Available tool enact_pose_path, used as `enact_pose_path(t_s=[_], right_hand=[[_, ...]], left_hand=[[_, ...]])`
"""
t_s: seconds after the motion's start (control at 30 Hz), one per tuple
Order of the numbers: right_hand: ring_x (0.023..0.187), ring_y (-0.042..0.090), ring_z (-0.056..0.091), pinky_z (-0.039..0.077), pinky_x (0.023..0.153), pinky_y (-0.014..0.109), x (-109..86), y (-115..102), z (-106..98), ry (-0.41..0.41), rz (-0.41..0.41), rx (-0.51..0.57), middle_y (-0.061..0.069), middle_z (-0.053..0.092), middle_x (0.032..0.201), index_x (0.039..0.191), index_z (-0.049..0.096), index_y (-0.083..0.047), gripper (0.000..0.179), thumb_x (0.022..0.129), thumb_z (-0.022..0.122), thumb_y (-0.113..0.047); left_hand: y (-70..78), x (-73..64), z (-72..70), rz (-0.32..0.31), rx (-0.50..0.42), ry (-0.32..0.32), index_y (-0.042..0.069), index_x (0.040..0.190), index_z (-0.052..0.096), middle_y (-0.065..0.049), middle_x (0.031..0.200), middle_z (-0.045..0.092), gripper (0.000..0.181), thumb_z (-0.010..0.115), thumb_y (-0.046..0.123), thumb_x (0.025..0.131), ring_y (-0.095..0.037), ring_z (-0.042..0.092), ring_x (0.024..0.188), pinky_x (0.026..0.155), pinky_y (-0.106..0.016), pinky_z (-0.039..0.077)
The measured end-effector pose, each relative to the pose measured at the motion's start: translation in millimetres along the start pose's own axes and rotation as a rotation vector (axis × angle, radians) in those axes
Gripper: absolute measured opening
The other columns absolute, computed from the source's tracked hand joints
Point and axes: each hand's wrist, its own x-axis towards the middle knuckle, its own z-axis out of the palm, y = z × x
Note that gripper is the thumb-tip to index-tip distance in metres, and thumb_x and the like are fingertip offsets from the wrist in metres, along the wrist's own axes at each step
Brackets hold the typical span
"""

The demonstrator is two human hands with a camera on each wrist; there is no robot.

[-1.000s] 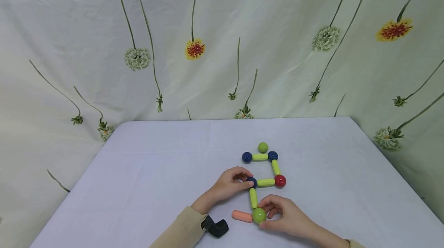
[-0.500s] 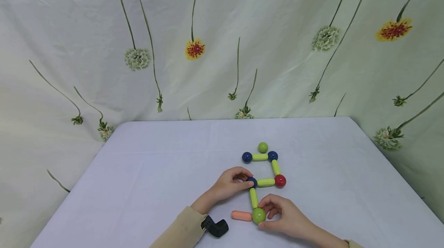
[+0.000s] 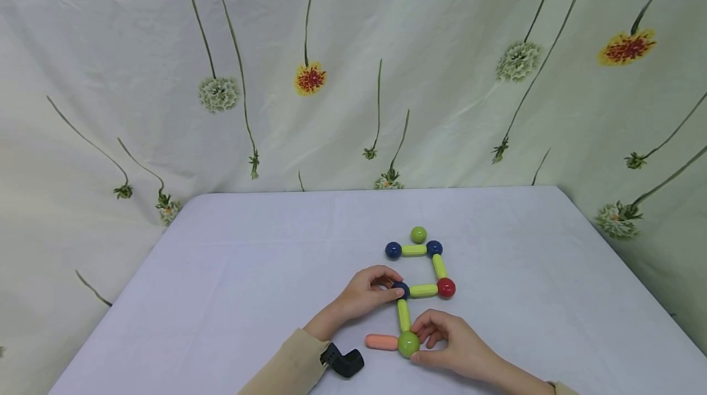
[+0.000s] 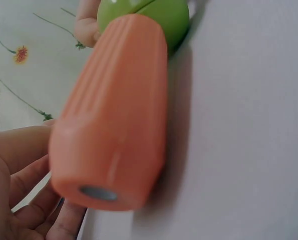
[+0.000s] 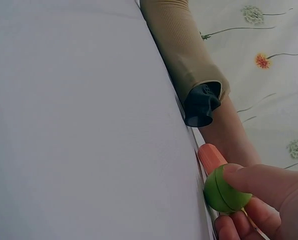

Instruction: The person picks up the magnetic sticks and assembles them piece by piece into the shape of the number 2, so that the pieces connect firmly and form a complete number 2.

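My left hand (image 3: pixel 366 291) holds a dark blue ball (image 3: pixel 405 289) between thumb and fingers. A yellow-green rod (image 3: pixel 404 316) runs from that ball down to a large green ball (image 3: pixel 408 344). My right hand (image 3: pixel 457 346) pinches the green ball from its right side, thumb in front and fingers behind. Against the ball's left side lies an orange rod (image 3: pixel 381 342), its ridged body and grey-centred end large in the left wrist view. Another yellow-green rod (image 3: pixel 423 291) links the held blue ball to a red ball (image 3: pixel 446 288).
Beyond the red ball, a rod (image 3: pixel 439 267) leads up to a blue ball (image 3: pixel 434 248), then a further rod (image 3: pixel 414 250) to another blue ball (image 3: pixel 393 251). A smaller green ball (image 3: pixel 418 235) sits behind. A black wrist device (image 3: pixel 345 363) is near the left cuff.
The green ball has shifted slightly left in the right hand's fingers, and the orange rod has slid left with it. The left hand and the far pieces stay put.
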Motion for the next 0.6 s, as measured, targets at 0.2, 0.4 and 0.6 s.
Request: enact_pose_path(t_s=[0.2,0.4,0.6], right_hand=[[0.079,0.010,0.058,0.050,0.070,0.022,-0.1,-1.1,-0.5,-0.006,-0.005,-0.002,-0.001,0.061,0.090,0.100,0.060,-0.009,0.034,0.076,0.079,-0.023],[0.081,0.011,0.058,0.050,0.071,0.023,0.7,-6.5,-1.3,-0.007,0.010,0.020,-0.001,0.061,0.092,0.101,0.060,-0.009,0.034,0.076,0.079,-0.023],[0.079,0.011,0.057,0.049,0.072,0.022,1.1,-14.7,-1.6,0.019,0.007,-0.022,-0.003,0.060,0.091,0.101,0.061,-0.011,0.034,0.077,0.078,-0.027]], left_hand=[[8.1,-2.3,0.4,-0.008,0.020,0.004,0.008,0.106,0.066,-0.001,0.102,0.063,0.021,0.068,0.016,0.087,-0.019,0.056,0.092,0.074,-0.021,0.047],[33.4,-11.0,-4.2,0.018,0.011,0.001,-0.001,0.105,0.064,-0.009,0.101,0.063,0.022,0.067,0.011,0.087,-0.025,0.056,0.092,0.074,-0.021,0.047],[21.4,-7.2,-1.1,0.007,0.029,0.012,0.004,0.105,0.065,-0.005,0.102,0.063,0.020,0.067,0.013,0.087,-0.021,0.057,0.093,0.075,-0.022,0.047]])
